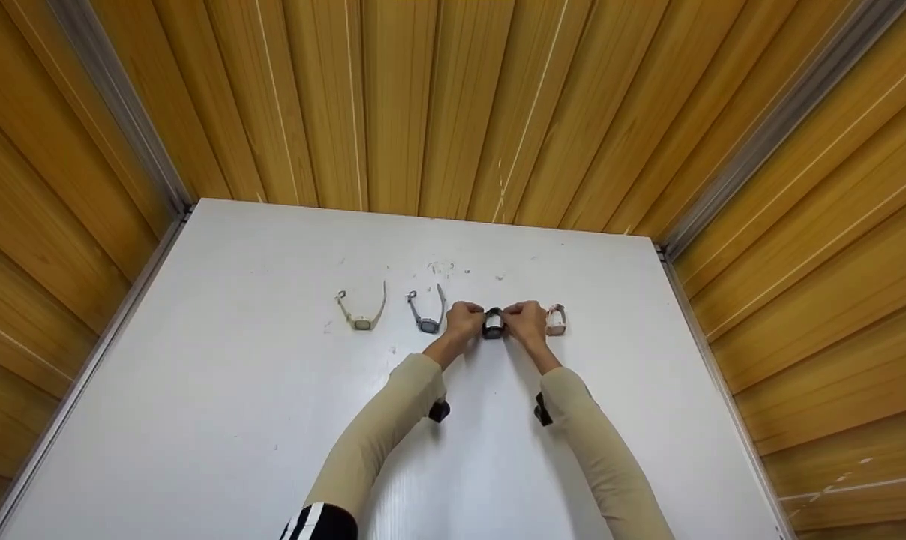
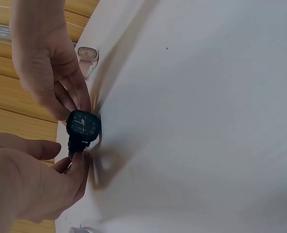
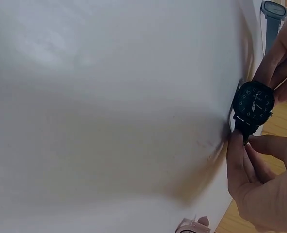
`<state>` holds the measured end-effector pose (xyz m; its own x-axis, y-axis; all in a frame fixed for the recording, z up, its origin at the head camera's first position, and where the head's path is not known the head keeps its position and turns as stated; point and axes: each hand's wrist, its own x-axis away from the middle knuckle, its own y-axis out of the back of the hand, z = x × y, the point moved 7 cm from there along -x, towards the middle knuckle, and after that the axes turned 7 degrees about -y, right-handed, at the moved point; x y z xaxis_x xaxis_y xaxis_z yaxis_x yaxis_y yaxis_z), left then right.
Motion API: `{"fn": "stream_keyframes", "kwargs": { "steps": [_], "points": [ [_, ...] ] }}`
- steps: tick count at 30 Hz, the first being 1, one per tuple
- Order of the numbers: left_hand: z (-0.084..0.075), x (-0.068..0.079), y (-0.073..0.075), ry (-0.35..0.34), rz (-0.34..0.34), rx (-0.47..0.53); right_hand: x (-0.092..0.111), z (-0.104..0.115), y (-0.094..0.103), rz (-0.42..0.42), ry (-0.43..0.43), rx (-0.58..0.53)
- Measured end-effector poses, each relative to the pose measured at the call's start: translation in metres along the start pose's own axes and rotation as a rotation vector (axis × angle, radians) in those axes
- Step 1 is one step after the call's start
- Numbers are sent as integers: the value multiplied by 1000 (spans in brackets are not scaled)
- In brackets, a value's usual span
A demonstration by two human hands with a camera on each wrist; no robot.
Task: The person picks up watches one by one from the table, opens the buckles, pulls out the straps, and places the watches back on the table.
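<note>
Pinched from both sides, at nine o'clock by the left hand [image 1: 464, 321] and at three o'clock by the right hand [image 1: 526, 321], with the fingers of each curled in close on a black watch [image 1: 493, 332]. Held beyond the middle of a white table [image 1: 235, 412], toward one o'clock, with contact between case and tabletop too hidden to tell. Turned dial-first toward six o'clock, showing pale numerals and hands in both wrist views. Flanked at three o'clock, just beside the right hand, by a pink watch [image 1: 556, 328] with its strap looped. Joined at nine o'clock, near the left hand, by a blue-grey watch [image 1: 427, 325], and farther out that way by a beige watch [image 1: 362, 325], both with straps unfastened and ends pointing toward twelve. Reached from seven and five o'clock by beige sleeves [image 1: 382, 412]. Enclosed at ten, twelve and two o'clock by wood-patterned walls [image 1: 393, 105], with grey metal rails [image 1: 123, 90] at the corners.
</note>
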<state>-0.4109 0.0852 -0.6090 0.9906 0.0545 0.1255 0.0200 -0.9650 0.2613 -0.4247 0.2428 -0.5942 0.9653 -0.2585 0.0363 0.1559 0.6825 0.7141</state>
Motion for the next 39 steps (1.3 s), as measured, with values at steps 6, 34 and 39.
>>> {"fn": "stream_keyframes", "kwargs": {
  "steps": [6,34,39],
  "points": [
    [5,-4,0,-15,-2,-2,3,1,-6,-2,12,-38],
    [-9,4,39,-279,-20,215,25,26,-4,85,-2,-666],
    [0,9,67,-298,50,325,38,44,-12,242,55,-638]
  ]
}}
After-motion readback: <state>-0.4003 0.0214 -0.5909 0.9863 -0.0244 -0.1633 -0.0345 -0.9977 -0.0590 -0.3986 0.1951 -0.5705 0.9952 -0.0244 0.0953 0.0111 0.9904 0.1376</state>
